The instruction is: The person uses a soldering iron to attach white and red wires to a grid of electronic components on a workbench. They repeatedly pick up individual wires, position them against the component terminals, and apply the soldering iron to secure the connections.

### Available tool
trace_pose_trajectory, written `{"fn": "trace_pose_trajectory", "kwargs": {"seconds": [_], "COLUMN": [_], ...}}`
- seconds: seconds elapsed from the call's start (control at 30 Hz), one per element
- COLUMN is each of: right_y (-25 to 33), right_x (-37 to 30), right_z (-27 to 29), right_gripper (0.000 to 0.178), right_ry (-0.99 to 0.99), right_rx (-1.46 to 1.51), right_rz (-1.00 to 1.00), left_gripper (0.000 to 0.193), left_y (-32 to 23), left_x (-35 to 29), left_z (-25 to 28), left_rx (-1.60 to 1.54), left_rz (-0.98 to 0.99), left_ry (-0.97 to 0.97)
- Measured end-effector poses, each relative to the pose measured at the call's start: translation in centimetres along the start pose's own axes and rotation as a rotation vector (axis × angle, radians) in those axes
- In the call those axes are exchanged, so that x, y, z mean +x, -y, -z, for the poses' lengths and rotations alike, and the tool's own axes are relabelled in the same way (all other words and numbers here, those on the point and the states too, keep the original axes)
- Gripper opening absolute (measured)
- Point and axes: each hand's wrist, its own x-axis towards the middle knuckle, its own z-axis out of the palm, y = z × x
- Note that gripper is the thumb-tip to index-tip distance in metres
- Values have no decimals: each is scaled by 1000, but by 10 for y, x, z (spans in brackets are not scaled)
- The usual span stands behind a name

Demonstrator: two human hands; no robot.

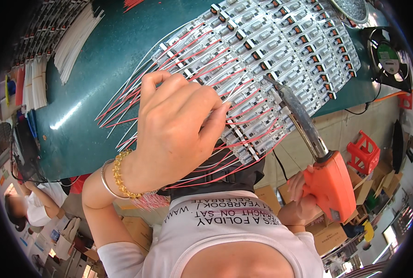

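Observation:
My left hand (176, 123), with a yellow bead bracelet and a bangle at its wrist, is closed in a pinch on a thin white wire (233, 94). The wire's end points at a broad panel of small circuit boards (280, 44) laid out in rows. Red and white wires (123, 109) run from the panel's left rows and trail beneath my left hand. My right hand (300, 191) grips an orange soldering gun (332, 185) by its handle, fingers partly hidden behind it. The gun's long dark tip reaches over the boards, right of the left hand.
The panel lies on a green tabletop (95, 69). Bundles of white wire (79, 44) lie at the far left. A metal bowl (352, 10) and a black fan (389, 60) stand at the right. Beyond the edge are a red stool (364, 152) and cardboard boxes (329, 238). Another person (42, 204) sits at the left.

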Motion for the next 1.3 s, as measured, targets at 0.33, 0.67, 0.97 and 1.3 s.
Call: {"fn": "trace_pose_trajectory", "kwargs": {"seconds": [0.33, 0.67, 0.97, 1.3], "right_y": [35, 37, 17, 23], "right_x": [22, 7, -14, 12], "right_z": [-23, -16, 7, -13], "right_gripper": [81, 71, 79, 72], "right_ry": [69, -3, -30, 87], "right_rx": [151, 60, -185, -14], "right_rz": [7, -166, -155, 109], "left_gripper": [13, 14, 16, 13], "left_y": [-4, -16, -14, -14], "left_x": [-1, 5, 5, 7], "left_z": [-5, -19, -20, -16], "left_rx": [-42, -4, 41, 80], "left_rz": [31, 3, -11, -79], "left_ry": [-22, -61, -46, -55]}}
